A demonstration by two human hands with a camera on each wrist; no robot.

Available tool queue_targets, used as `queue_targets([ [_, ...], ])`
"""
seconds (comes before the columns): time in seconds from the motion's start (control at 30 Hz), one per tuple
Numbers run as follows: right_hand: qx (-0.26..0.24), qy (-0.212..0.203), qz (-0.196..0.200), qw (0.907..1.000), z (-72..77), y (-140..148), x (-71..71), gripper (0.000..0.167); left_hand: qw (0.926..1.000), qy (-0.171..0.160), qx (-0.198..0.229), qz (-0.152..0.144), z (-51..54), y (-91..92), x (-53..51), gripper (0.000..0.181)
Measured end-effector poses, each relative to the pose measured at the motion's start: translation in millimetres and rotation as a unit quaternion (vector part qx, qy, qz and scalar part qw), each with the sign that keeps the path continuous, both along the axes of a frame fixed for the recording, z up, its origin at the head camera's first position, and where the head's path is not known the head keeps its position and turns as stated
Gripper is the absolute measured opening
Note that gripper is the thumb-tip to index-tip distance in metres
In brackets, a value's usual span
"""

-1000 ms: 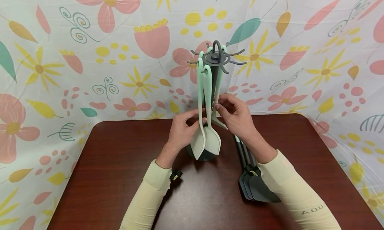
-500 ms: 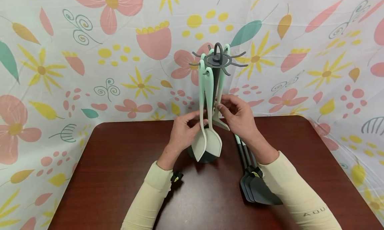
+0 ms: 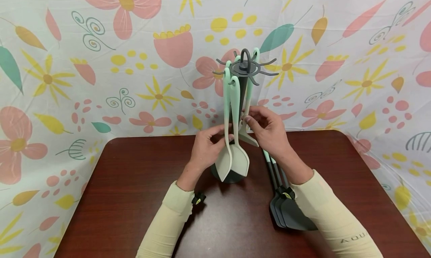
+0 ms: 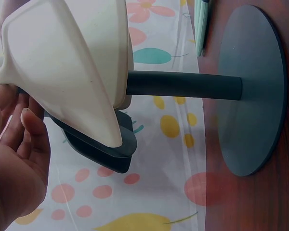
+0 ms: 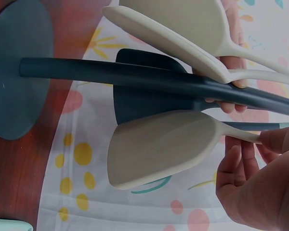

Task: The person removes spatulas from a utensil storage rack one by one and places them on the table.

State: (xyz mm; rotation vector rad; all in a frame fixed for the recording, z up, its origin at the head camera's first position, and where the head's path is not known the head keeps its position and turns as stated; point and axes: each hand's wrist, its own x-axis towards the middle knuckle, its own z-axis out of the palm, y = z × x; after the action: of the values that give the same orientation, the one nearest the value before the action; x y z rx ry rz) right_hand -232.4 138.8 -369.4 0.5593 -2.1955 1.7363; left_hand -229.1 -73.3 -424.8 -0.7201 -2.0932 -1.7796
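Observation:
A dark utensil stand has a ring of hooks (image 3: 243, 68) on top and a round base (image 4: 260, 96). Mint-and-cream spatulas hang from it by hooked handles. My left hand (image 3: 207, 147) reaches round the handle necks of the two front spatulas (image 3: 240, 161), thumb and fingers gripping there; which neck it holds is partly hidden. On the far right side, my right hand (image 3: 267, 129) pinches the neck of another cream spatula (image 5: 164, 149) between thumb and fingers. A dark spatula head (image 5: 154, 103) shows behind the pole in the right wrist view.
Several dark-headed turners (image 3: 296, 217) with mint handle ends lie stacked on the brown table (image 3: 141, 198), under the right forearm. A flower-printed cloth (image 3: 134, 93) hangs behind the table's back edge.
Both hands keep their places on the spatulas. The head view has shifted slightly. The hooked top of the spatula in my right hand sits a little higher and farther out from the stand's ring.

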Motion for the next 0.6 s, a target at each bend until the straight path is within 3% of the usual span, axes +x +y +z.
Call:
queue_targets([
  [0.6, -0.007, 0.012, -0.010, 0.9998, 3.5, 2.6, -2.6, 0.019, 0.9997, 0.004, -0.020, 0.013, -0.3, -0.5, -0.7, 0.027],
])
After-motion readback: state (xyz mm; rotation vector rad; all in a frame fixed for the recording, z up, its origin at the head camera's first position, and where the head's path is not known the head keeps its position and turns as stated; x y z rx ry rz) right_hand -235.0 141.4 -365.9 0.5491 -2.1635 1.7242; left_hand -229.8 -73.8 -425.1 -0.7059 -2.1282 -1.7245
